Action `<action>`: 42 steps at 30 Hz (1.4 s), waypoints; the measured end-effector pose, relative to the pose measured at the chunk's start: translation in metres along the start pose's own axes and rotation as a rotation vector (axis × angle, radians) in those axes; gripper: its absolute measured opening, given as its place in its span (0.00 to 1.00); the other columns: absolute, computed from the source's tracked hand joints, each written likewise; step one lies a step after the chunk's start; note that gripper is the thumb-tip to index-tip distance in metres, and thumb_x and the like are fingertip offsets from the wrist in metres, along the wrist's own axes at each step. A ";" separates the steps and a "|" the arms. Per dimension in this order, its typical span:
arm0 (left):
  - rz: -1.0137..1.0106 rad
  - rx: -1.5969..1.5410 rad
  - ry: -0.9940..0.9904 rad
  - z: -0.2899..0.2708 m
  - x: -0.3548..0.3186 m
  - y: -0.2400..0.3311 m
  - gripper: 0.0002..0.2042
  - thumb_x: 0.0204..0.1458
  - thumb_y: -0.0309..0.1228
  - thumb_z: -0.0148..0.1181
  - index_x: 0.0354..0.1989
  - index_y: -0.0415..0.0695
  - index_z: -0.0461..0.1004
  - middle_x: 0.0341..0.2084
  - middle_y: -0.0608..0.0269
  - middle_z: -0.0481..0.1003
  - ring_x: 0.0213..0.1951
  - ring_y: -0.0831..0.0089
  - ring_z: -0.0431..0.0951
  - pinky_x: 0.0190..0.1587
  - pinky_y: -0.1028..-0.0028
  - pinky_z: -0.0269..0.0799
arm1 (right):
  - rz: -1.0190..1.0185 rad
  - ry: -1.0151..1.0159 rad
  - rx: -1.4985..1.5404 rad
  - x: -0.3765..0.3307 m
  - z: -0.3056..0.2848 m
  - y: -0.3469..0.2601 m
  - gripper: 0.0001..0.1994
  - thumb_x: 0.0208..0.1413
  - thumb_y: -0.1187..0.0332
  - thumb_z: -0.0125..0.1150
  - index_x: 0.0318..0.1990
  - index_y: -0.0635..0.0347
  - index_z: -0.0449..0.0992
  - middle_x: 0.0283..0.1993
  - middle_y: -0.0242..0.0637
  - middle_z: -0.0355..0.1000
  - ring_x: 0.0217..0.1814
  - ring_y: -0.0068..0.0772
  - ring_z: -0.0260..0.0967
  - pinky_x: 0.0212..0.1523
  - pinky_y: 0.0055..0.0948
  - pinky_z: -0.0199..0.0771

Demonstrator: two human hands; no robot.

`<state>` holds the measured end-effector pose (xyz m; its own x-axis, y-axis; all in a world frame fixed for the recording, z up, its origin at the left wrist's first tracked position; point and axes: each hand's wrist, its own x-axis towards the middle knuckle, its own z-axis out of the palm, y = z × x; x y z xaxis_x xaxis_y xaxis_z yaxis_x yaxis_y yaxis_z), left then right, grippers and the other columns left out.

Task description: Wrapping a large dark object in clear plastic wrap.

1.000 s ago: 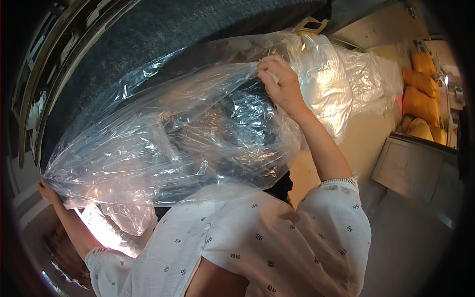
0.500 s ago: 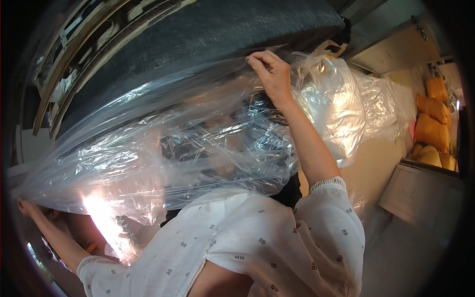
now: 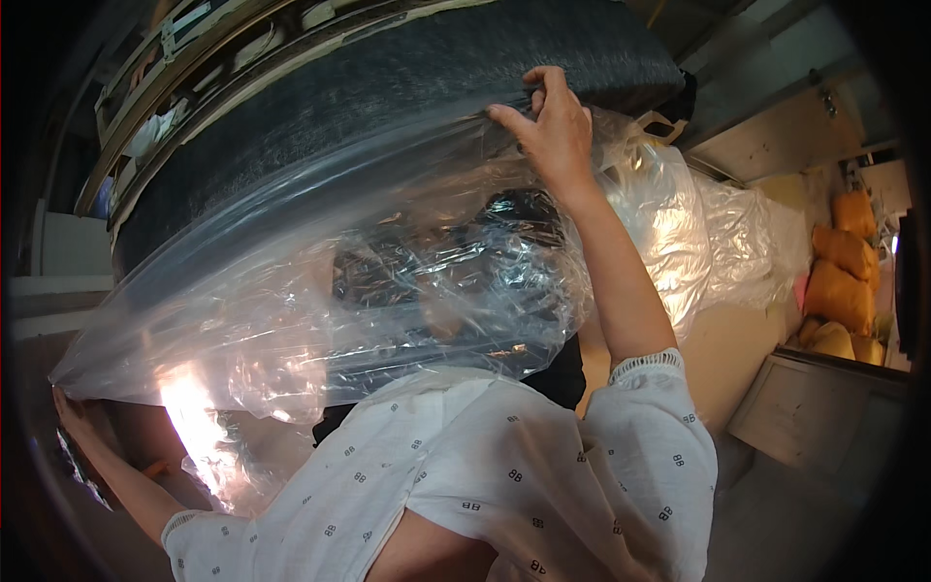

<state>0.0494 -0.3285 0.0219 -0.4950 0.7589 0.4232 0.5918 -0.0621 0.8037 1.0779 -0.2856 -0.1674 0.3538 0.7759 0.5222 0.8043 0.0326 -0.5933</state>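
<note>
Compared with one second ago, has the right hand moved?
Yes. Judged against the dark padded board, the right hand has moved forward, from short of its near edge to over it.

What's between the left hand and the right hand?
Clear plastic film spans the stretch from left hand to right hand, in the head view.

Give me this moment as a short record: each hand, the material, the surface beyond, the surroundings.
Left hand: out at far left, gripping a gathered corner of the clear plastic sheet
Right hand: at the sheet's far edge, thumb and index fingertip apart; grip unclear
Sheet: see-through, creased, spread in front of the body
Beyond sheet: dark grey fabric-like surface
Right of right forearm: crumpled clear plastic on a tan surface; whether it joins the sheet is unclear
Far right: orange bundles
</note>
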 end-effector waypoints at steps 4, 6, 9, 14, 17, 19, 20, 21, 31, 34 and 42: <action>0.035 0.242 -0.117 0.081 -0.082 -0.047 0.22 0.54 0.39 0.54 0.56 0.45 0.65 0.54 0.68 0.64 0.52 0.74 0.65 0.48 0.80 0.62 | -0.084 -0.116 0.012 0.024 -0.016 -0.004 0.13 0.38 0.56 0.67 0.26 0.52 0.75 0.27 0.30 0.68 0.31 0.29 0.67 0.35 0.31 0.62; -0.319 0.053 -0.022 0.053 -0.070 -0.054 0.20 0.53 0.37 0.54 0.54 0.45 0.66 0.50 0.67 0.68 0.49 0.76 0.68 0.46 0.80 0.63 | -0.045 -0.313 0.058 0.039 -0.010 -0.011 0.11 0.38 0.58 0.66 0.26 0.53 0.76 0.26 0.30 0.68 0.32 0.30 0.67 0.35 0.31 0.63; -0.440 -0.272 -0.048 0.098 -0.069 -0.078 0.21 0.52 0.35 0.55 0.53 0.42 0.66 0.47 0.64 0.70 0.49 0.73 0.70 0.49 0.74 0.66 | -0.222 -0.496 0.225 0.074 -0.019 0.001 0.09 0.44 0.64 0.62 0.29 0.60 0.76 0.27 0.35 0.68 0.34 0.30 0.67 0.39 0.27 0.65; -0.278 -0.392 0.030 0.279 -0.083 0.010 0.22 0.51 0.36 0.57 0.53 0.40 0.66 0.46 0.62 0.71 0.47 0.73 0.69 0.51 0.77 0.61 | 0.105 -0.128 0.515 0.185 -0.092 0.012 0.19 0.55 0.59 0.57 0.49 0.63 0.69 0.44 0.33 0.68 0.46 0.23 0.63 0.50 0.22 0.60; -0.078 -0.339 0.176 0.349 -0.114 0.089 0.16 0.52 0.39 0.55 0.43 0.41 0.72 0.37 0.63 0.74 0.41 0.74 0.71 0.46 0.76 0.64 | 0.139 0.127 0.714 0.251 -0.091 0.044 0.16 0.58 0.62 0.50 0.45 0.67 0.67 0.42 0.39 0.68 0.43 0.31 0.65 0.49 0.28 0.63; 0.033 0.029 0.252 0.389 -0.117 0.060 0.12 0.50 0.37 0.56 0.36 0.42 0.75 0.27 0.63 0.74 0.31 0.76 0.71 0.37 0.75 0.67 | -0.071 0.263 -0.013 0.265 -0.044 0.086 0.13 0.59 0.64 0.44 0.41 0.69 0.66 0.38 0.46 0.68 0.40 0.38 0.66 0.46 0.30 0.64; 0.026 0.005 0.300 0.410 -0.121 0.059 0.11 0.49 0.36 0.57 0.35 0.41 0.75 0.26 0.64 0.74 0.30 0.77 0.71 0.36 0.76 0.66 | -0.193 0.162 -0.108 0.245 -0.011 0.108 0.14 0.59 0.63 0.44 0.42 0.68 0.66 0.37 0.50 0.67 0.40 0.41 0.66 0.45 0.32 0.63; 0.024 -0.035 0.340 0.429 -0.121 0.060 0.11 0.48 0.35 0.58 0.34 0.41 0.75 0.25 0.65 0.74 0.29 0.78 0.70 0.34 0.77 0.66 | -0.285 0.182 -0.127 0.231 0.008 0.136 0.14 0.59 0.64 0.44 0.42 0.68 0.67 0.37 0.50 0.67 0.39 0.43 0.65 0.45 0.33 0.63; -0.115 -0.059 0.206 0.464 -0.069 0.039 0.13 0.45 0.37 0.60 0.34 0.41 0.77 0.22 0.67 0.74 0.28 0.80 0.71 0.34 0.78 0.66 | 0.058 0.018 0.202 0.234 0.044 0.172 0.12 0.54 0.64 0.56 0.36 0.66 0.72 0.34 0.34 0.69 0.37 0.26 0.63 0.42 0.25 0.64; -0.074 0.104 0.149 0.489 -0.062 0.051 0.15 0.46 0.42 0.58 0.35 0.43 0.78 0.28 0.63 0.77 0.32 0.73 0.75 0.37 0.73 0.68 | 0.048 -0.007 0.073 0.244 0.033 0.175 0.15 0.53 0.61 0.55 0.36 0.67 0.74 0.35 0.38 0.73 0.37 0.27 0.67 0.43 0.27 0.66; -0.064 0.168 0.064 0.442 -0.020 -0.007 0.20 0.48 0.45 0.58 0.43 0.42 0.74 0.35 0.63 0.74 0.39 0.76 0.71 0.45 0.78 0.63 | -0.006 0.185 0.034 0.264 0.065 0.166 0.14 0.43 0.63 0.64 0.28 0.66 0.70 0.26 0.36 0.66 0.28 0.27 0.62 0.34 0.26 0.65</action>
<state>0.3360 -0.0572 -0.1772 -0.5714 0.7144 0.4039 0.6530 0.0977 0.7510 1.2742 -0.0343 -0.1680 0.4329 0.6469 0.6278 0.7911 0.0612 -0.6086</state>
